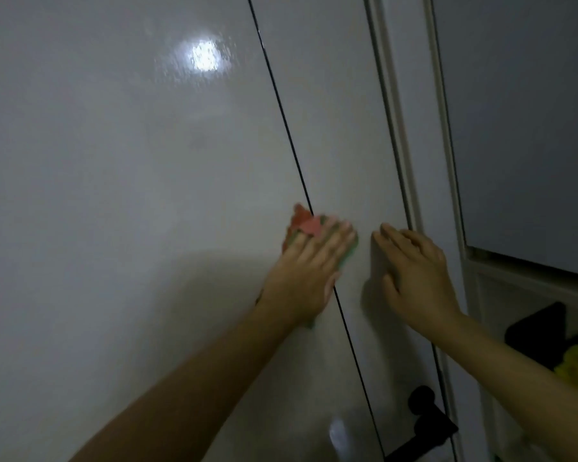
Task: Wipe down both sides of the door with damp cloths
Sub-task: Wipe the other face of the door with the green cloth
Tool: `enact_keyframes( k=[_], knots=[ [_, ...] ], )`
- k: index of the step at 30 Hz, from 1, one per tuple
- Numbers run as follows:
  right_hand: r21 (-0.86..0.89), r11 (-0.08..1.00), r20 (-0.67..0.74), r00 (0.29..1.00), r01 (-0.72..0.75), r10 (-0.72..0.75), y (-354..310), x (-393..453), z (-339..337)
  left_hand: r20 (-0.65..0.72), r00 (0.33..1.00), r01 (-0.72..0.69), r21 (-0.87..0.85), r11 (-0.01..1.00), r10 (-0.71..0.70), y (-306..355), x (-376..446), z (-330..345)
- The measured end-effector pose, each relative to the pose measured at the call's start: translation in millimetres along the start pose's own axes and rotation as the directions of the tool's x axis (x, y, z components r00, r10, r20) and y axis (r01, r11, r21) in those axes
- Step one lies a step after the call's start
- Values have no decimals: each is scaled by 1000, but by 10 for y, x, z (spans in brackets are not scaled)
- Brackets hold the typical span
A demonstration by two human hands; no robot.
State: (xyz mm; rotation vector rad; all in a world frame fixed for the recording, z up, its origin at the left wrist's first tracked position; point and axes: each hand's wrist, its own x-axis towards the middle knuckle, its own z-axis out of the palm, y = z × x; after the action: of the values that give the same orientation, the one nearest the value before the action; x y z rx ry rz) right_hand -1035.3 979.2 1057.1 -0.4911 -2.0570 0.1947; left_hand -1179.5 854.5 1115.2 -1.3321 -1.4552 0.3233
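Dim light, head view tilted. The glossy pale grey door panel (147, 195) fills the left and centre of the frame, with a thin dark vertical groove (291, 145) running down it from top centre to bottom centre-right. A round lamp reflection (205, 55) sits upper centre-left, and the streaky sheen around it suggests the surface is wet there.

Our left hand (309, 271), at centre frame, lies flat with fingers spread and presses a crumpled red-and-green cloth (306, 223) against the door, right over the groove. The grip is a palm press, not a pinch. The cloth shows above the fingertips and along the hand's right side.

Our right hand (414, 271), just to the right, rests flat on the panel near the door's edge. Whether a cloth lies under it we cannot tell; nothing coloured shows, and the fingers are extended, closed on nothing visible.

A black lever handle (427, 418) sits at lower right. A pale frame (414, 128) runs down the right side.

Handling, as we judge it: the cloth is soft, light and limp, so it will bunch and slip from under the palm on this slick surface. Best to keep it spread under the whole hand. The door is rigid but likely to swing, so the flat right hand probably steadies it.
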Motion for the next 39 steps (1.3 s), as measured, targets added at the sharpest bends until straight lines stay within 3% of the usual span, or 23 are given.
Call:
enact_keyframes(
  k=[2, 4, 9, 11, 16, 18, 20, 25, 27, 31, 35, 37, 39],
  knots=[
    [-30, 1000, 19, 1000, 7, -7, 66, -48, -53, 45, 996, -78, 53, 996, 76, 69, -97, 23],
    [-91, 996, 56, 998, 11, -6, 154, -66, -109, 30, 997, -70, 20, 997, 69, -52, -53, -24],
    [-159, 987, 87, 996, 20, -6, 352, -41, -121, -126, 963, 231, -82, 970, -240, -313, 505, -49],
    [-162, 986, 89, 996, 32, -18, 398, -66, -69, -149, 948, 265, -123, 956, -282, -165, 669, 16],
    [-162, 986, 91, 995, 49, -34, 495, -167, -51, -43, 999, -28, -60, 998, 26, 511, 483, 151],
    [-163, 986, 86, 996, 41, -27, 560, -218, -93, -33, 996, -80, -67, 995, 78, 477, 467, 115],
    [-150, 988, 109, 994, 44, -28, 613, -262, -137, -61, 998, -40, -109, 993, 34, 308, 621, 61],
    [-57, 998, 101, 995, 5, 1, 640, -280, -120, -149, 954, 251, -71, 965, -259, 93, 1147, 33],
    [-4, 1000, 82, 996, -31, 31, 625, -300, -99, -138, 967, 202, -90, 975, -213, 323, 1124, 112],
    [22, 996, 75, 994, -87, 86, 632, -424, -88, 14, 999, -33, -106, 994, 34, 880, 714, 310],
    [-19, 996, 167, 982, -88, 90, 651, -567, -66, 11, 986, -167, -66, 984, 168, 884, 413, 305],
    [-29, 998, 212, 976, -51, 56, 613, -573, -64, 23, 992, -122, -151, 981, 127, 631, 376, 224],
    [-23, 1000, 240, 970, -17, 22, 559, -554, -24, -94, 995, 20, -133, 991, -32, 299, 401, 183]
  ],
)
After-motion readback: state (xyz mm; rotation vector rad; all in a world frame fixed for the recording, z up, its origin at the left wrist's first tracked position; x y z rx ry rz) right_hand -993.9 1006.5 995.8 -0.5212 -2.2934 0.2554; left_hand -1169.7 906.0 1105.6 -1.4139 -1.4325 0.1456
